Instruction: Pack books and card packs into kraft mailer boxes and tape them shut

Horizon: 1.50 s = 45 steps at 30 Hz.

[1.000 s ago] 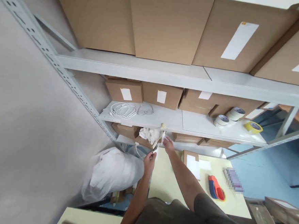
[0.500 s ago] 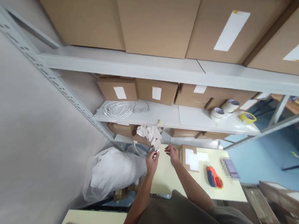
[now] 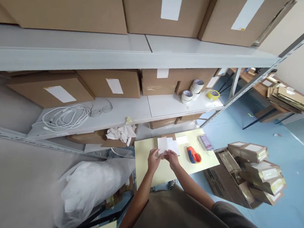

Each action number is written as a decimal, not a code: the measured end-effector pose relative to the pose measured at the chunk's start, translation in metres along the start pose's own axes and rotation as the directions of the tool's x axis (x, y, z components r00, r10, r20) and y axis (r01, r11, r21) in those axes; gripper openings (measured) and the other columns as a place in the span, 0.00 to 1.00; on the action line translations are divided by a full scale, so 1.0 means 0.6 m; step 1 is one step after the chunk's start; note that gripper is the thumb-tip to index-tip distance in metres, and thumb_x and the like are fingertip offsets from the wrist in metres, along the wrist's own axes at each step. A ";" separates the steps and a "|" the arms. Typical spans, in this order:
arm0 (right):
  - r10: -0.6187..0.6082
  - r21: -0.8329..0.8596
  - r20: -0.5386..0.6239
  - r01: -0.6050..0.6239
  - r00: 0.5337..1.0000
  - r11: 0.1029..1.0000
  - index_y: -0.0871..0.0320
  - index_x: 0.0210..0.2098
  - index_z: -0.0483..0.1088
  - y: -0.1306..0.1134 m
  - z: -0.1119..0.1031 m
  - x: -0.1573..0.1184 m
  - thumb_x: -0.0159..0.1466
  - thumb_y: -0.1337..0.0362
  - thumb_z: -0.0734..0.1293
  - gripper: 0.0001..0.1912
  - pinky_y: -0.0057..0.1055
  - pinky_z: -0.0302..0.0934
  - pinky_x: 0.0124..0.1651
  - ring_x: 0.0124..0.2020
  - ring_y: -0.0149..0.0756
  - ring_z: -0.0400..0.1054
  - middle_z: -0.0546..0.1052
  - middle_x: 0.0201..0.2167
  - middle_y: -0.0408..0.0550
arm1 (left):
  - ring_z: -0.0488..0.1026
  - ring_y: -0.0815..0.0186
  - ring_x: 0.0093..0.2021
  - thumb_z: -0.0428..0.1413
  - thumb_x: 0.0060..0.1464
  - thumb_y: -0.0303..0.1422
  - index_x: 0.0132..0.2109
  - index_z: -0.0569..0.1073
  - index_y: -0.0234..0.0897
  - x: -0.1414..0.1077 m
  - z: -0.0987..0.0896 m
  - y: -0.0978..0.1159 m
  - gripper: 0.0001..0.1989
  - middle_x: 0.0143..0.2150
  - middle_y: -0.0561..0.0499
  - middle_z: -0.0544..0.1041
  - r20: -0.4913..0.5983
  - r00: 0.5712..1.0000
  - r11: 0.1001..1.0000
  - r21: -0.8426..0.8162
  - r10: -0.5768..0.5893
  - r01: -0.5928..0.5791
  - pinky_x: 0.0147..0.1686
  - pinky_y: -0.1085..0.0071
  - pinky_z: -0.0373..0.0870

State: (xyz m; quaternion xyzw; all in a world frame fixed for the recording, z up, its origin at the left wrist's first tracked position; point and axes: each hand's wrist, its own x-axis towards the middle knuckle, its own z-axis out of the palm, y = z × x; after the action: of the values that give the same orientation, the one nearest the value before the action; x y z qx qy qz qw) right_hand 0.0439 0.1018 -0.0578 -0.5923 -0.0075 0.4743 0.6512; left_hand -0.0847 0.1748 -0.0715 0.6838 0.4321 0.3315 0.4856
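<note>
Between my two hands is a small white paper, held over the pale yellow table. My left hand pinches its lower left edge, and my right hand grips the lower right corner. Behind the paper lies a flat cardboard box with a white label on it. To the right, a red and blue tape dispenser rests on the table, with a blurred purple item beyond it.
A shelf above the table holds boxes, a coiled white cable and tape rolls. Crumpled paper fills a lower box. A large plastic bag stands left; stacked cartons stand right on the floor.
The view has swung right. My left hand has moved away from the crumpled paper to above the cardboard box, and my right hand has closed on the white paper.
</note>
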 end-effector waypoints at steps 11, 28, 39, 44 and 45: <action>-0.181 -0.421 -0.082 0.131 0.980 0.898 0.53 0.32 0.77 0.015 -0.087 0.072 0.51 0.53 0.76 0.13 0.32 0.62 0.31 0.23 0.37 0.69 0.73 0.17 0.38 | 0.77 0.62 0.32 0.61 0.51 0.43 0.30 0.72 0.42 0.010 0.106 -0.028 0.11 0.29 0.51 0.80 -0.157 0.941 0.954 -0.029 -0.301 0.300 0.39 0.67 0.71; -0.134 -0.561 -0.097 0.057 0.986 0.826 0.49 0.30 0.60 0.051 -0.125 0.133 0.52 0.64 0.74 0.16 0.30 0.56 0.31 0.25 0.38 0.69 0.70 0.21 0.34 | 0.79 0.60 0.34 0.61 0.49 0.32 0.28 0.71 0.43 0.012 0.159 -0.047 0.06 0.30 0.51 0.82 -0.267 0.878 0.878 0.166 -0.398 0.449 0.39 0.68 0.69; -0.085 -0.612 -0.051 0.036 0.995 0.790 0.49 0.31 0.61 0.051 -0.124 0.139 0.55 0.65 0.75 0.17 0.30 0.55 0.32 0.27 0.38 0.71 0.72 0.21 0.37 | 0.80 0.58 0.35 0.63 0.50 0.30 0.29 0.72 0.42 0.021 0.157 -0.045 0.06 0.30 0.50 0.82 -0.254 0.856 0.823 0.255 -0.449 0.507 0.40 0.67 0.69; -0.028 -0.801 -0.016 0.004 0.999 0.599 0.51 0.38 0.64 0.038 -0.121 0.134 0.61 0.64 0.72 0.11 0.28 0.58 0.35 0.32 0.37 0.75 0.77 0.28 0.40 | 0.81 0.61 0.37 0.62 0.55 0.31 0.31 0.73 0.42 0.017 0.159 -0.039 0.06 0.34 0.50 0.83 -0.244 0.847 0.773 0.349 -0.472 0.530 0.41 0.70 0.70; -0.015 -0.844 -0.017 -0.007 1.000 0.537 0.51 0.39 0.65 0.035 -0.120 0.132 0.63 0.64 0.71 0.10 0.27 0.59 0.35 0.33 0.37 0.76 0.78 0.30 0.40 | 0.81 0.61 0.38 0.61 0.56 0.31 0.32 0.74 0.41 0.017 0.160 -0.038 0.05 0.35 0.50 0.84 -0.238 0.845 0.756 0.376 -0.480 0.535 0.41 0.71 0.70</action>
State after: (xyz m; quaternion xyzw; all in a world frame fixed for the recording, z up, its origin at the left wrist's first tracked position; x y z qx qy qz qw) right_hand 0.1161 0.0932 -0.1394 -0.8379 -0.2290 0.4039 0.2869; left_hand -0.0028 0.1514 -0.1223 0.6076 0.6932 0.1266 0.3665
